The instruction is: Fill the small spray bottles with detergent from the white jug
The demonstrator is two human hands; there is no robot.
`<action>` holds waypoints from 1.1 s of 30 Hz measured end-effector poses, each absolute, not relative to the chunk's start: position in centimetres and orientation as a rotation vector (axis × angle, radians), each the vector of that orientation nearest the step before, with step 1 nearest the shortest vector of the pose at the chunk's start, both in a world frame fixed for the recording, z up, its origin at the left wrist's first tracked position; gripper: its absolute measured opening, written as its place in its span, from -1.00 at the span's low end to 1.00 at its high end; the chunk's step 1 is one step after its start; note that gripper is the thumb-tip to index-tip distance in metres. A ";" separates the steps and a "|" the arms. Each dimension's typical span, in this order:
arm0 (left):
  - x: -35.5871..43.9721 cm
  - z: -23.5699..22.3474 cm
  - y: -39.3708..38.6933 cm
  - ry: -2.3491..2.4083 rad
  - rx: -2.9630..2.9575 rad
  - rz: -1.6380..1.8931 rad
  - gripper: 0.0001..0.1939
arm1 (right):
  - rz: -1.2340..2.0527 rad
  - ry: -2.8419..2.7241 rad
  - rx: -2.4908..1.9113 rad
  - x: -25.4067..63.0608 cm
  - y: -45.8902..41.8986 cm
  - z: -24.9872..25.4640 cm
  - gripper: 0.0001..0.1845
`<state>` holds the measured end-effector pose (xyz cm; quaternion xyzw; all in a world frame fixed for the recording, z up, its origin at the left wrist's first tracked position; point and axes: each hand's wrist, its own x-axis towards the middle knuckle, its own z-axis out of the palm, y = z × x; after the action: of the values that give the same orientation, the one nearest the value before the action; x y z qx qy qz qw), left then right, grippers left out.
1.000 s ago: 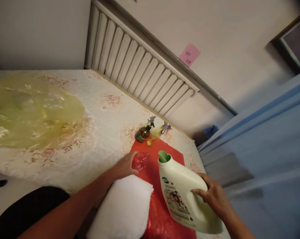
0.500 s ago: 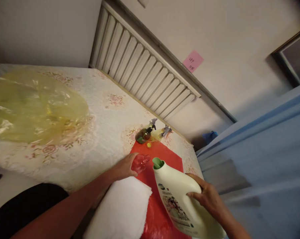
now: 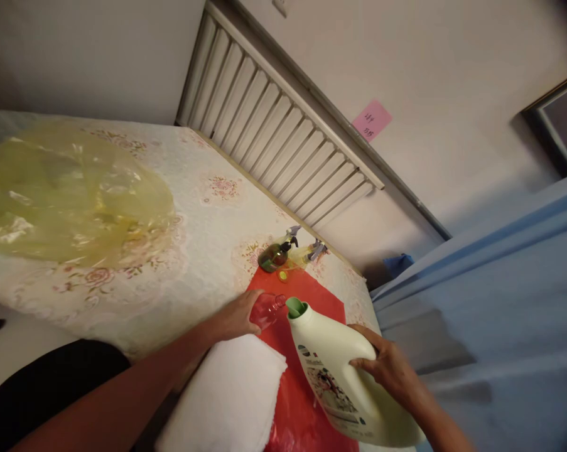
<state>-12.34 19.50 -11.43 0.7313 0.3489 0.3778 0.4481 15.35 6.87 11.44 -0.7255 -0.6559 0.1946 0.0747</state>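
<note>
My left hand (image 3: pixel 238 317) is closed around a clear, uncapped plastic bottle (image 3: pixel 265 311) above a red sheet (image 3: pixel 314 295). In my right hand (image 3: pixel 382 361) is a large pale green detergent jug (image 3: pixel 337 358), gripped by its handle. The jug tilts so that its green spout points at the bottle's open neck, close beside it. Whether any liquid runs between them I cannot tell. Below my left hand lies a white folded towel (image 3: pixel 231 395).
Beyond the red sheet stand a dark green pump bottle (image 3: pixel 272 256) and a yellowish spray bottle (image 3: pixel 306 252), near a small yellow cap (image 3: pixel 283 275). A yellow plastic bag (image 3: pixel 76 194) covers the table's left. A radiator (image 3: pixel 274 113) lines the wall; a blue curtain (image 3: pixel 490 301) hangs right.
The jug's spout has shifted slightly left, nearer the bottle's neck. Both hands keep their hold, and the camera view has moved a little.
</note>
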 end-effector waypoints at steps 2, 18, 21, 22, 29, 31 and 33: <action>-12.3 -11.5 19.5 0.866 1.815 0.936 -0.16 | 0.604 -1.968 -2.180 15.2 7.0 11.6 -0.44; -12.9 -9.5 18.8 0.857 1.764 0.922 -0.25 | 0.547 -1.987 -2.268 14.1 7.7 13.1 -0.42; -12.9 -9.5 18.8 0.859 1.760 0.931 -0.25 | 0.554 -2.018 -2.263 14.1 7.7 13.3 -0.45; -12.9 -9.5 18.8 0.861 1.761 0.931 -0.25 | 0.562 -2.027 -2.258 14.1 7.8 13.3 -0.46; -13.0 -9.4 18.8 0.845 1.779 0.938 -0.32 | 0.569 -2.024 -2.240 14.2 7.9 13.3 -0.46; -13.0 -9.4 18.8 0.839 1.781 0.946 -0.32 | 0.582 -2.037 -2.223 14.2 7.9 13.3 -0.47; -13.0 -9.4 18.8 0.817 1.779 0.955 -0.31 | 0.574 -2.039 -2.223 14.2 7.9 13.4 -0.48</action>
<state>-13.00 18.75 -9.36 0.7238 0.3324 0.3885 0.4634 14.21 7.91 13.36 -0.7235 -0.6636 0.1869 0.0353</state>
